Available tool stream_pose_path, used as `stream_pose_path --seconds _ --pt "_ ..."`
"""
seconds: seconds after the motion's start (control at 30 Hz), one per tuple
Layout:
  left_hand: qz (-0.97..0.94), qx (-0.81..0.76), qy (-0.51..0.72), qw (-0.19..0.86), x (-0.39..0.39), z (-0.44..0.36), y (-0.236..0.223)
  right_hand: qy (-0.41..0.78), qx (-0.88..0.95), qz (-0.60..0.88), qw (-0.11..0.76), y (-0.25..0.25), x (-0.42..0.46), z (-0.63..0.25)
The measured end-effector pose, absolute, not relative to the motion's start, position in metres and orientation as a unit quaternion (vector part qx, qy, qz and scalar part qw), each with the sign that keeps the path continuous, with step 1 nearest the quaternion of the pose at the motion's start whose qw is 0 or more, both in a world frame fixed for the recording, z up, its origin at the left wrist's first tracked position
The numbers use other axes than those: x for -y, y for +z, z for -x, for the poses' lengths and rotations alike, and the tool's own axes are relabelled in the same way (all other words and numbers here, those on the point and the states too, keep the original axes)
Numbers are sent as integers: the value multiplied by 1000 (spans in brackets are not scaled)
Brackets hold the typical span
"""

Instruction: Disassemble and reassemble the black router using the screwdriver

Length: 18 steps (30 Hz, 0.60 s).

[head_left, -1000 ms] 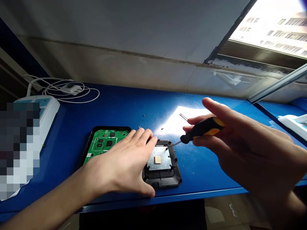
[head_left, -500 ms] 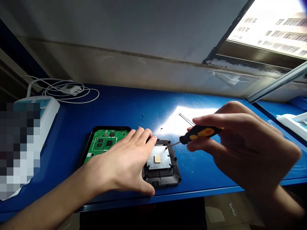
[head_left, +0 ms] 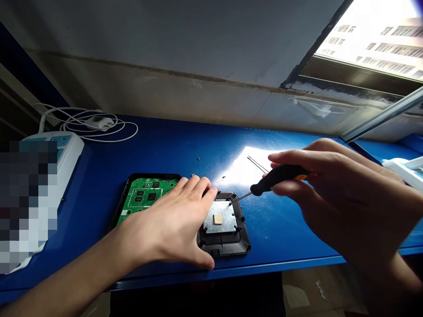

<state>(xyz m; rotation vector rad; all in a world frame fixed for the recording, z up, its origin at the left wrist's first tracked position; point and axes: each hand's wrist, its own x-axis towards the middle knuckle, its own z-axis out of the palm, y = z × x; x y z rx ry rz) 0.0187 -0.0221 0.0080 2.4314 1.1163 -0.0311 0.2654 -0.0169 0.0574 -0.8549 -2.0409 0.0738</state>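
Note:
A black plastic housing (head_left: pixel 228 246) lies at the front edge of the blue bench, with a silver metal plate (head_left: pixel 220 218) and a small tan pad on it. My left hand (head_left: pixel 172 224) lies flat with fingers stretched out, pressing on the housing's left side. Beside it sits a green circuit board (head_left: pixel 142 196) in a black frame. My right hand (head_left: pixel 333 198) is closed around a black and orange screwdriver (head_left: pixel 277 176). The screwdriver's thin tip rests at a screw in the plate's far right corner.
Several tiny loose screws (head_left: pixel 224 177) and a pair of thin metal pins (head_left: pixel 257 164) lie on the blue bench (head_left: pixel 165 145) behind the housing. A white power strip (head_left: pixel 66 149) and a coiled white cable (head_left: pixel 95 123) sit at the far left. A white object (head_left: pixel 406 169) is at the right edge.
My right hand has rolled the screwdriver handle between its fingers, so less orange shows. The tip stays at the same screw. My left hand has not moved.

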Motion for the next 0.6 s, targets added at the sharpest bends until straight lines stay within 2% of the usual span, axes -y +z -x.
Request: stream_pose_path --seconds 0.13,0.23,0.43,0.6 --pt "-886 -407 0 221 22 -19 6 43 840 387 379 64 26 -262" --pt "-886 -406 -1 222 22 -19 6 26 821 424 382 66 28 -264" --pt "-886 -409 10 217 23 -19 6 -9 835 399 380 68 24 -267" --pt "-884 -410 -4 223 22 -18 6 21 858 385 341 72 27 -266"
